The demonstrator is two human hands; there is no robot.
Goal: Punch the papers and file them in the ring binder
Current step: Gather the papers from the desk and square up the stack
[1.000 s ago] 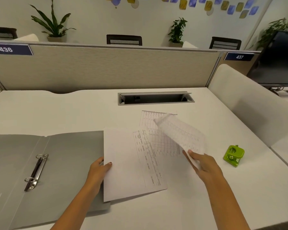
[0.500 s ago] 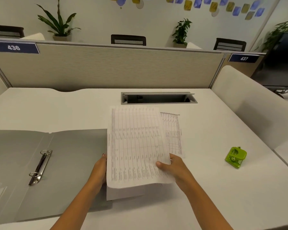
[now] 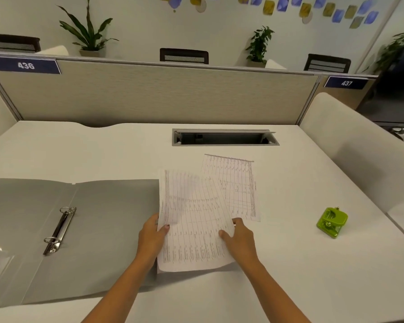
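Step in hand looks like gathering and squaring the papers, before any punching. Both hands hold a stack (image 3: pixel 194 220) near the front edge of the desk (image 3: pixel 103 150), mid-width. Left hand (image 3: pixel 151 238) pinches the stack's left edge, thumb on top, fingers hidden under the sheets. Right hand (image 3: pixel 239 238) grips the right edge, thumb on top of the printed side, fingers partly curled behind; neither hand is wide open. The stack's left edge overlaps the right edge of the binder (image 3: pixel 98 229). Whether the stack is lifted or resting on the desk, cannot tell. One more sheet (image 3: pixel 240 183) lies flat just behind and right of the stack, partly tucked under it, toward the desk's back edge. Punch (image 3: pixel 331 222), green, sits alone near the right edge, well apart from both hands, untouched. Binder lies open flat at the front-left part of the desk; rings (image 3: pixel 58 229) look closed and carry no paper, and both covers are bare. Cable slot (image 3: pixel 224 137) at the back edge is open; contents too dark to tell. Next, by my reading: add the loose sheet, align edges, then take the stack to the punch with the left margin going in. No holes visible on any sheet, so filing is not near yet.
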